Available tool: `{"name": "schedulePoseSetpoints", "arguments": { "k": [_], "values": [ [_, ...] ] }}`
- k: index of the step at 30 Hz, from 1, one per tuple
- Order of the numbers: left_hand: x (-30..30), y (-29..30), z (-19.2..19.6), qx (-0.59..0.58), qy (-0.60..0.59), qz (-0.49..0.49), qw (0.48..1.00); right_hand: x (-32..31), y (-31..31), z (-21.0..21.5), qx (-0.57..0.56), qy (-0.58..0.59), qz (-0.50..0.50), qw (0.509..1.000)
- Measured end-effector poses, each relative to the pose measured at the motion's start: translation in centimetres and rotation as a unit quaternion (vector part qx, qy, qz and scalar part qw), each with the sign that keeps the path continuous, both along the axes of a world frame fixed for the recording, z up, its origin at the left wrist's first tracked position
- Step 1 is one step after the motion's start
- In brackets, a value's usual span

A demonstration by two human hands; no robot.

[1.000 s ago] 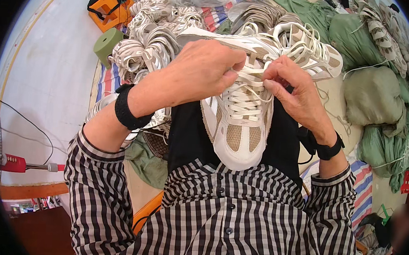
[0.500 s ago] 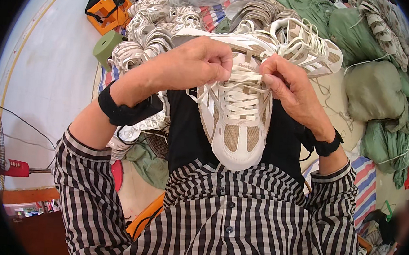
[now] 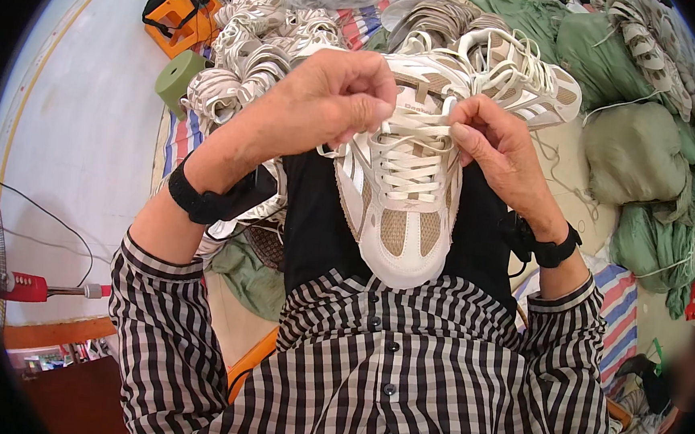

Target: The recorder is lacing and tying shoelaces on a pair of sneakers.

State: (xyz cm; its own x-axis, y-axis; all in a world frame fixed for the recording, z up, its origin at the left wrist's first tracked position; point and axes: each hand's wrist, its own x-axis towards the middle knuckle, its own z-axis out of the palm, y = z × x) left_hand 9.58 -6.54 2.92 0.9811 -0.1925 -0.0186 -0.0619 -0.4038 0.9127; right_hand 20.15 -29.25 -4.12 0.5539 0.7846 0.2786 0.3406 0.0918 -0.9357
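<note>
A white and tan sneaker (image 3: pixel 403 245) rests on my lap, its toe pointing toward me. Pale cream shoelace (image 3: pixel 409 173) crosses its tongue in several rows. At the upper left of the lacing, my left hand (image 3: pixel 336 95) has thumb and fingers pinched together on the shoelace. My right hand (image 3: pixel 493 147) pinches the lace at the top right eyelets, with index finger and thumb pressed together. Just beyond the sneaker lies another laced sneaker (image 3: pixel 526 88) in the same colours, turned sideways.
Bundles of shoe uppers (image 3: pixel 244 81) pile up at the far left beside a green roll (image 3: pixel 182 76) and an orange plastic stool (image 3: pixel 188 24). Green cloth sacks (image 3: pixel 638 153) line the right side. A striped sheet (image 3: pixel 618 317) lies at lower right.
My left hand has lifted slightly up and its elbow has come inward. My right hand has shifted a little to the right. The sneaker stays almost in place.
</note>
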Motion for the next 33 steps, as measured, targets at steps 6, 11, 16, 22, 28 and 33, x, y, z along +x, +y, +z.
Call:
{"name": "schedulePoseSetpoints", "arguments": {
  "k": [6, 11, 16, 22, 28, 33],
  "values": [
    [0.3, 1.7, -1.6, -0.069, -0.077, 0.090, 0.991, 0.6, -0.7, -0.7, 0.081, 0.047, -0.070, 0.993],
    [-1.7, 3.8, -5.0, -0.042, -0.044, 0.188, 0.980, 1.4, -2.8, -2.3, -0.004, -0.004, -0.143, 0.990],
    [-3.7, 4.3, -7.4, 0.068, -0.047, 0.205, 0.975, 1.0, -3.8, -4.2, -0.091, -0.135, -0.171, 0.972],
    [-4.2, 2.3, -7.6, 0.171, -0.142, 0.249, 0.943, -0.5, -3.8, -4.8, -0.182, -0.327, -0.121, 0.919],
    [-0.5, 4.8, -7.4, 0.325, -0.360, 0.310, 0.818, -2.4, -3.8, -5.5, -0.199, -0.424, -0.147, 0.871],
    [3.1, 8.1, -8.6, 0.122, -0.142, 0.275, 0.943, -2.1, -3.4, -6.0, -0.161, -0.490, -0.165, 0.841]
  ]
}}
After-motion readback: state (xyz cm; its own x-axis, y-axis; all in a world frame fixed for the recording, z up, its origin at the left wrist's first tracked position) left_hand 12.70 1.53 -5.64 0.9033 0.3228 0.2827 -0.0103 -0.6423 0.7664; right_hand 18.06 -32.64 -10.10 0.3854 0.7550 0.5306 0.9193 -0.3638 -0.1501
